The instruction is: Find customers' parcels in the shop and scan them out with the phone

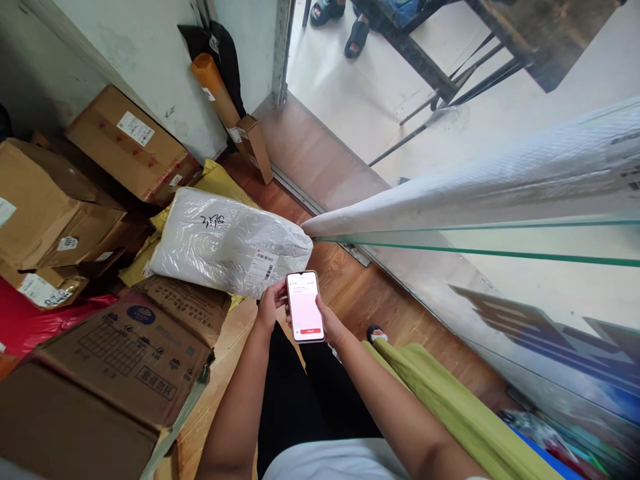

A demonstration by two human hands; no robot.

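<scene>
A smartphone with a lit, mostly white screen and a red bar near its bottom is held upright in front of my body. My left hand grips its left edge, and my right hand wraps round the right edge. The text on the screen is too small to read. Just beyond the phone lies a large parcel in white plastic, with handwriting and a printed label on it. The fingers behind the phone are mostly hidden.
Cardboard boxes are piled on the left, by a red package. Ahead, an orange tube leans against the wall. A glass panel edge and a long white roll are on the right, above green fabric. A person's sandalled feet show beyond.
</scene>
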